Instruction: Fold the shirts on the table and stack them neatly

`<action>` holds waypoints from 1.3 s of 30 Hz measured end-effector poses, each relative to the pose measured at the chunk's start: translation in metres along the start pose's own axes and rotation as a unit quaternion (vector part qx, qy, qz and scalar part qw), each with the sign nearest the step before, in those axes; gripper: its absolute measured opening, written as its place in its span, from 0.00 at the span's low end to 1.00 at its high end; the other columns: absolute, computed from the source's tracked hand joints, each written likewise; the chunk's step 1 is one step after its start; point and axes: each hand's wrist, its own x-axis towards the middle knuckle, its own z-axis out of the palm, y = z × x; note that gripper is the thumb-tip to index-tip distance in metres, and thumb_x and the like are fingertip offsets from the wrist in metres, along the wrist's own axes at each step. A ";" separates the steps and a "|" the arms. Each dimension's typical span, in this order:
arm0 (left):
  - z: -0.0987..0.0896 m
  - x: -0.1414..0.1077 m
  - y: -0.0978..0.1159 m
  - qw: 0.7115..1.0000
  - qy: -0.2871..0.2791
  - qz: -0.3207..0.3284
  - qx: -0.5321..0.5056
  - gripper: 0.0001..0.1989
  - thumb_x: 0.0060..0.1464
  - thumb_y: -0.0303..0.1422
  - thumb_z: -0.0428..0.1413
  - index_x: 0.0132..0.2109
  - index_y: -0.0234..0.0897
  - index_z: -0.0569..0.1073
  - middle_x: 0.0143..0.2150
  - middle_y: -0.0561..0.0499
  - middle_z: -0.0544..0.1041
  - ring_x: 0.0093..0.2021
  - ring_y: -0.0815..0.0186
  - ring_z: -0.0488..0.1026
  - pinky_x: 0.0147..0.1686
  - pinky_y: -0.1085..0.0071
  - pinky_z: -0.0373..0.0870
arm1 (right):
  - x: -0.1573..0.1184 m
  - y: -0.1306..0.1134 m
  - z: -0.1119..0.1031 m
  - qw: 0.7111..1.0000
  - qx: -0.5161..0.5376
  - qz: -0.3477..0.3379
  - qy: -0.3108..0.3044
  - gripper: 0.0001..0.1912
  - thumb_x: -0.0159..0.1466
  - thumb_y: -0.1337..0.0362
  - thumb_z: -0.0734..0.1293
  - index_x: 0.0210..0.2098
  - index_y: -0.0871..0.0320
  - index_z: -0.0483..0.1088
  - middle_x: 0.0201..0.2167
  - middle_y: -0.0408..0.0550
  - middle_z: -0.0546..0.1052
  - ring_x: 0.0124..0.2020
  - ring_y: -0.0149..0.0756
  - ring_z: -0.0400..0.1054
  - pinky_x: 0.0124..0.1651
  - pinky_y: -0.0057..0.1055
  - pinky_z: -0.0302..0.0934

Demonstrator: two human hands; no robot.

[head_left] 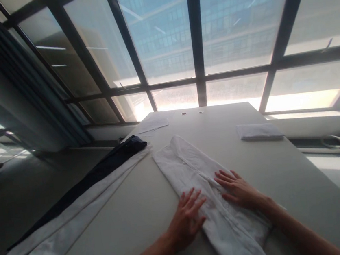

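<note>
Along the middle of the white desk (122,219) lies a long white garment (187,170), flat and slightly wrinkled, slanting from the bottom of our view toward the windows (159,34); we see a raised line down its length, and its near end runs out of sight below. Our left hand (188,215) rests palm down near the garment's left edge, its fingers parted a little and reaching forward over the fabric, the thumb held away from them; our right hand (238,189) lies palm down across the right side of the same garment, somewhat farther from us, its fingers fanned out and its thumb apart; neither hand pinches the cloth, and we keep a strip of fabric between the two. Along the desk's left side we have a dark garment (95,175) and, just beside it, some lengths of white cloth (71,208), both trailing toward us at the left; near the far left corner lie thin white sheets (153,125), whose material we cannot tell; at the right edge, well apart from our hands, sits a neatly folded white bundle (259,131); a dark curtain (29,78) hangs at our left.
</note>
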 end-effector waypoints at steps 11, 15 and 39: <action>0.018 0.048 -0.060 0.980 0.035 -0.118 0.157 0.36 0.70 0.52 0.40 0.73 0.30 0.57 0.75 0.34 0.51 0.75 0.46 0.43 0.70 0.49 0.48 | -0.012 -0.030 0.018 0.985 -0.081 0.151 0.017 0.32 0.73 0.49 0.53 0.74 0.50 0.49 0.75 0.46 0.46 0.75 0.45 0.36 0.73 0.56 0.32; 0.005 0.092 -0.087 0.987 0.007 -0.056 0.151 0.35 0.71 0.50 0.37 0.74 0.31 0.52 0.76 0.38 0.48 0.75 0.55 0.43 0.71 0.55 0.44 | -0.005 -0.044 0.031 0.962 -0.100 0.249 0.048 0.33 0.73 0.50 0.52 0.74 0.54 0.48 0.75 0.50 0.45 0.75 0.48 0.34 0.72 0.58 0.27; 0.022 0.181 -0.066 0.978 0.043 -0.121 0.164 0.34 0.68 0.46 0.46 0.73 0.30 0.55 0.74 0.31 0.53 0.75 0.46 0.43 0.68 0.43 0.45 | 0.101 -0.032 0.021 0.911 -0.085 0.372 0.155 0.36 0.71 0.53 0.53 0.72 0.68 0.53 0.73 0.65 0.51 0.74 0.54 0.39 0.72 0.52 0.30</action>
